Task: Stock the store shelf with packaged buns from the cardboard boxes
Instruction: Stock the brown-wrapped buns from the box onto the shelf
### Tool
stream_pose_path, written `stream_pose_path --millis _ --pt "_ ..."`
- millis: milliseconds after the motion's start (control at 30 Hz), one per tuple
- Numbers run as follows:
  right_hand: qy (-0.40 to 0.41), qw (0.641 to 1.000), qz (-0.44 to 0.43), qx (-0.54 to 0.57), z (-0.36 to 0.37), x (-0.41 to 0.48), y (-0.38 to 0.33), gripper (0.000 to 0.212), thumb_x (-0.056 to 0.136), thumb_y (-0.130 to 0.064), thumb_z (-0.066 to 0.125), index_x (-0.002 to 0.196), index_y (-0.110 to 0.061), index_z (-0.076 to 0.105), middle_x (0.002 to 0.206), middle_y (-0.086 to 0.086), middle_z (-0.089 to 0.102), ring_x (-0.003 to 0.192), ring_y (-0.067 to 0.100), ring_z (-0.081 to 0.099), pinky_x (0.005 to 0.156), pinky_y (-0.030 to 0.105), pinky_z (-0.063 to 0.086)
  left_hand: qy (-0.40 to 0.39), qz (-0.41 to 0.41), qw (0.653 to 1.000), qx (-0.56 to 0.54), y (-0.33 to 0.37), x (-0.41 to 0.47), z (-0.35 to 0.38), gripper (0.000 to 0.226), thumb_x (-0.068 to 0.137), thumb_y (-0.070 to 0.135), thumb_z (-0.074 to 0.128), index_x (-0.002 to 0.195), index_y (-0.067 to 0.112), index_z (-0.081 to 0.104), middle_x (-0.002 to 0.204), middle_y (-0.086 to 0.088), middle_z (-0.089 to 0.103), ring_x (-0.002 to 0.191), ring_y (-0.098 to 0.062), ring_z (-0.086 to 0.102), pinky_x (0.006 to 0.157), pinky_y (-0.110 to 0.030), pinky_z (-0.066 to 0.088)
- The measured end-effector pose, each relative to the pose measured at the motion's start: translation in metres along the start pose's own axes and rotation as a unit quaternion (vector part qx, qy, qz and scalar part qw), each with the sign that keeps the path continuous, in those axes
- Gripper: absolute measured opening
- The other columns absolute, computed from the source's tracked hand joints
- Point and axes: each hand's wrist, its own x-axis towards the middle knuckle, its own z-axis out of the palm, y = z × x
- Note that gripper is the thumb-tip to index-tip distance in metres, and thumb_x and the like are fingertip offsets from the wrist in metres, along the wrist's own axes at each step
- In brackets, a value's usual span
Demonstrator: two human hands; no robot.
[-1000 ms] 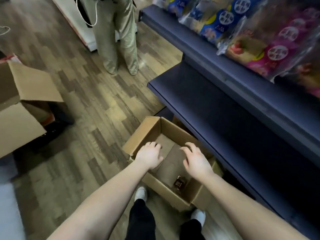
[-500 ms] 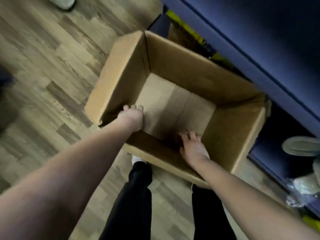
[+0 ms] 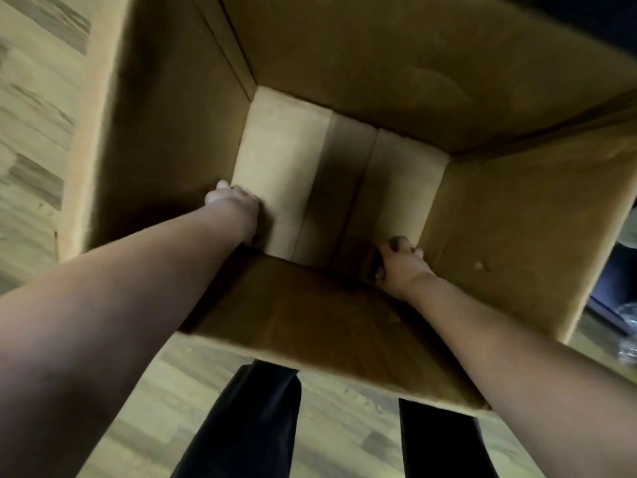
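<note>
I look straight down into an open cardboard box (image 3: 517,219) standing on the floor. Its bottom flaps are bare except at the near right. There my right hand (image 3: 401,267) reaches to the floor of the box with its fingers curled round a small dark packet (image 3: 376,269), which is mostly hidden under the hand. My left hand (image 3: 234,205) is down in the near left corner of the box against the bottom flap. Only its back shows and its fingers are out of sight.
Wood-pattern floor (image 3: 31,115) surrounds the box. My legs in black trousers (image 3: 248,426) stand just behind its near wall. At the right edge are the dark blue shelf base (image 3: 610,281) and some crumpled clear plastic (image 3: 627,339).
The view has dropped much closer over the box. Both hands have gone from its rim down to its floor, and the right hand has closed over the dark packet.
</note>
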Motion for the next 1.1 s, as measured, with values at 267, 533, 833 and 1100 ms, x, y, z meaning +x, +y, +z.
stream_pose_path --millis 267,533,833,1100 --pt "-0.008 0.979 -0.009 -0.202 -0.017 -0.010 0.000 0.058 0.088 -0.033 0.062 0.141 -0.025 0.040 0.149 0.009 0.025 0.139 0.032 0.016 0.110 0.050 0.023 -0.005 0.016 0.999 0.033 -0.001 -0.016 -0.010 0.082 0.082 0.044 0.068 0.148 0.020 0.025 0.147 -0.010 0.022 0.129 -0.032 0.029 0.089 -0.034 0.041" --pt "0.002 0.994 -0.040 -0.102 -0.023 -0.028 0.010 0.043 0.095 -0.026 0.051 0.135 -0.017 0.036 0.116 0.005 0.060 0.110 0.025 0.057 0.109 0.049 0.030 -0.042 0.003 0.999 0.015 0.006 -0.037 -0.015 0.071 0.087 0.038 0.063 0.145 0.011 0.032 0.145 -0.010 0.038 0.135 -0.033 0.031 0.100 -0.034 0.043" --pt "0.142 0.984 -0.091 0.053 -0.090 -0.097 -0.017 0.034 0.091 -0.030 0.057 0.122 -0.020 0.048 0.111 0.006 0.060 0.096 0.023 0.060 0.076 0.033 0.054 0.034 0.039 0.990 -0.134 -0.006 -0.123 -0.064 0.067 0.071 0.048 0.077 0.121 0.007 0.058 0.120 -0.008 0.052 0.119 -0.035 0.047 0.094 -0.043 0.048" --pt "0.261 0.947 -0.184 -0.033 -0.201 -0.238 -0.050 0.028 0.087 -0.028 0.053 0.111 -0.014 0.049 0.112 0.009 0.062 0.102 0.031 0.060 0.078 0.034 0.048 0.157 0.075 0.937 -0.301 -0.048 -0.262 -0.107 0.018 0.080 0.034 0.067 0.092 0.022 0.061 0.098 -0.004 0.065 0.097 -0.025 0.060 0.076 -0.025 0.045"
